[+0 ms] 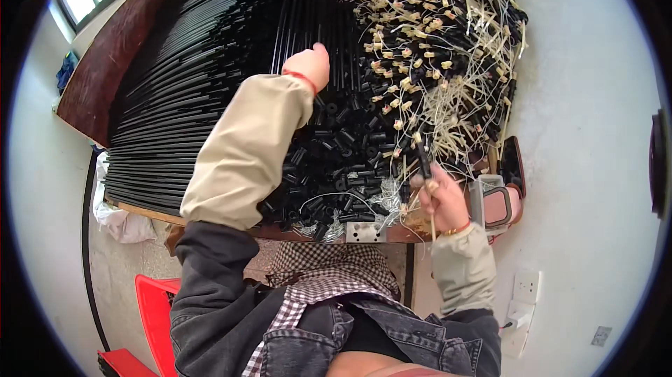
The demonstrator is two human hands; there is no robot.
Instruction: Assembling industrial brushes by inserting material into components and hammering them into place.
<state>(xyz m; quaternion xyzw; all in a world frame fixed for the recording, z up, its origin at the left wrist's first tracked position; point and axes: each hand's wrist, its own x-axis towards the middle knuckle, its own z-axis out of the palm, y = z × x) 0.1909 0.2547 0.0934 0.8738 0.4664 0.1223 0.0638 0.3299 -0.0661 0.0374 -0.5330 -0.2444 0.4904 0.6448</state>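
Observation:
My left hand (308, 65) reaches far over the table to the loose black rods (290, 16) at the back middle. It looks curled like a fist, with its fingertips turned out of sight, so whatever it grips is hidden. Close to the front right edge, my right hand (446, 202) is closed around a slim black tube (424, 164) with a cream connector at its upper end. The tube points up and slightly left. A thin cream strip (432, 226) sticks out below the same hand. Short black sleeves and rings (339, 149) lie heaped between my two arms.
Long black rods (168, 111) are stacked across the left side. A tall heap of black pieces with cream connectors and pale wires (441, 48) fills the right. A small metal block (365, 232) sits at the front edge. A pinkish container (500, 205) stands beside my right hand.

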